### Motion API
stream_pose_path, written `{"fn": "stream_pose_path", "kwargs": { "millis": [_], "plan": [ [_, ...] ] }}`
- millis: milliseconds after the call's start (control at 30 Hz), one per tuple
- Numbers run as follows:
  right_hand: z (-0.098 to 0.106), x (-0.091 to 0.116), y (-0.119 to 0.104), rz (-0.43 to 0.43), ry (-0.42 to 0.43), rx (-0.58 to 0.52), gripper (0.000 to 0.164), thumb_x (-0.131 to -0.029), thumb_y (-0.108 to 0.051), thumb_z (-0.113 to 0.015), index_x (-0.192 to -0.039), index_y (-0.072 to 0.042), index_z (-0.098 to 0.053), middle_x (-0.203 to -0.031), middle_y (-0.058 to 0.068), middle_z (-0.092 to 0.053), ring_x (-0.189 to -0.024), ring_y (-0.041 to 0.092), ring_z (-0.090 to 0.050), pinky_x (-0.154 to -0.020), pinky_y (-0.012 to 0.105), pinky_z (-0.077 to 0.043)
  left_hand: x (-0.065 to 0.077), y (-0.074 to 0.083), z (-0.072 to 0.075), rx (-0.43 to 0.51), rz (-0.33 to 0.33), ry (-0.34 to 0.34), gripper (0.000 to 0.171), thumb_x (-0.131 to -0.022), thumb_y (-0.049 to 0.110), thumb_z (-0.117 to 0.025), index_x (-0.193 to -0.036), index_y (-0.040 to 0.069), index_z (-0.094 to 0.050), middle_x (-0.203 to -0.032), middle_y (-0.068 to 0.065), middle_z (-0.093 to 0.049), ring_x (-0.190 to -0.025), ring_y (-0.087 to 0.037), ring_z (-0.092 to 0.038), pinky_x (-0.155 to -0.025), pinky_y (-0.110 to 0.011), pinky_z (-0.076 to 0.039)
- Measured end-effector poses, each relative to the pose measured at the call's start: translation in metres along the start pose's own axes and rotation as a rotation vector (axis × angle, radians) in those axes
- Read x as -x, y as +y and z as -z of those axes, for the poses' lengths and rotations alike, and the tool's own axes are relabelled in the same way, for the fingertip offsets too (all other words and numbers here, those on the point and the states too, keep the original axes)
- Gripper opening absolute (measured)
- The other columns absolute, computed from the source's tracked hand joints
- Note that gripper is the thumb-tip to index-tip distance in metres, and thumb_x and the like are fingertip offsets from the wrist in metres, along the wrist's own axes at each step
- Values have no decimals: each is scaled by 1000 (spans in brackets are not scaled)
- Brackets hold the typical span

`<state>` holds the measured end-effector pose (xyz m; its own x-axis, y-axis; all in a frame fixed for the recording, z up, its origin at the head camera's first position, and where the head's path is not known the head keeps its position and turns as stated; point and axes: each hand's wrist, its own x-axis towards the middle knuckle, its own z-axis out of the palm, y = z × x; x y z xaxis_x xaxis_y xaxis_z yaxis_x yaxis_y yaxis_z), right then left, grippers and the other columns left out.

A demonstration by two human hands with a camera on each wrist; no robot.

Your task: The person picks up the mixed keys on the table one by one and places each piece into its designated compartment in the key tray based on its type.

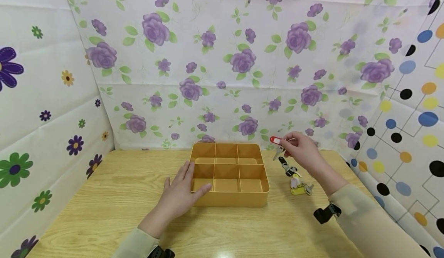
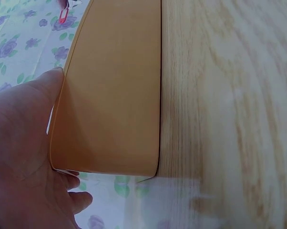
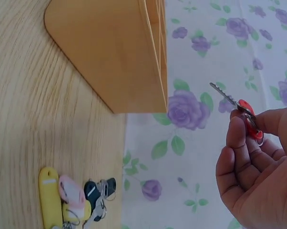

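A yellow-orange box [image 1: 229, 199] divided into several compartments stands on the table. My left hand [image 1: 180, 192] rests on its front left corner, fingers stretched along the left wall and thumb over the front rim. No contents show in the compartments. Beyond the box's right side, my right hand [image 1: 301, 150] pinches a key with a red key tag [image 1: 275, 140] above the table. In the right wrist view the metal key [image 3: 223, 95] sticks out past the fingertips, pointing away from the palm. Nearer the table lie other tagged keys, one with a black tag [image 1: 283, 161], another with a yellow tag [image 1: 297, 191].
Right of the box the loose keys form a small group, with a pink tag [image 3: 72, 191] among them. The wooden table [image 1: 138, 181] ends at a flowered cloth [image 1: 222, 69] behind. Patterned cloths [image 1: 399, 134] also hang at both sides.
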<state>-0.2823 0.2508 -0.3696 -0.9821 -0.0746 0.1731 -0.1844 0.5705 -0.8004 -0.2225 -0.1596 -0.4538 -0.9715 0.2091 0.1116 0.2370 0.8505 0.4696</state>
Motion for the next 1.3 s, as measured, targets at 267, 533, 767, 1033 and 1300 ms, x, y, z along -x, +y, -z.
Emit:
{"fn": "stream_pose_path", "kwargs": {
  "millis": [267, 533, 767, 1033, 1300],
  "plan": [
    [-21, -15, -9, 16, -27, 5, 26, -114, -26, -65, -125, -3, -67, -97, 11, -80, -80, 24, -73, -74, 40, -57, 1, -2, -1, 7, 10, -5, 109, -105, 76, -56, -177, 4, -17, -184, -15, -8, -165, -43, -23, -124, -83, -4],
    [-42, -24, -24, 28, -75, -21, 26, -115, -26, -64, -125, -2, -66, -105, 16, -80, -82, 24, -73, -69, 37, -52, 1, -3, -1, 6, 9, -5, 117, -101, 86, -49, -176, 2, -18, -184, -17, -10, -164, -44, -28, -123, -83, -5],
    [-61, -31, -32, 36, -88, -15, 23, -115, -25, -64, -123, -3, -67, -104, 15, -80, -88, 32, -75, -80, 41, -58, 1, -2, 1, 10, 3, -9, 119, -99, 89, -46, -175, 1, -19, -184, -16, -10, -165, -43, -25, -123, -84, -5],
    [-79, -37, -44, 31, -127, 3, 20, -114, -23, -65, -117, -3, -66, -98, 14, -80, -76, 21, -73, -71, 35, -60, 1, -1, 1, 12, 9, -5, 119, -99, 89, -46, -175, 1, -21, -184, -15, -11, -164, -42, -27, -121, -86, -7],
    [-96, -39, -54, 15, -131, 26, 19, -113, -23, -66, -120, -5, -68, -103, 12, -79, -83, 28, -76, -70, 35, -59, 2, -1, 1, 21, 17, -4, 115, -101, 85, -51, -175, 2, -22, -184, -15, -11, -164, -42, -28, -120, -87, -7]
  ]
}}
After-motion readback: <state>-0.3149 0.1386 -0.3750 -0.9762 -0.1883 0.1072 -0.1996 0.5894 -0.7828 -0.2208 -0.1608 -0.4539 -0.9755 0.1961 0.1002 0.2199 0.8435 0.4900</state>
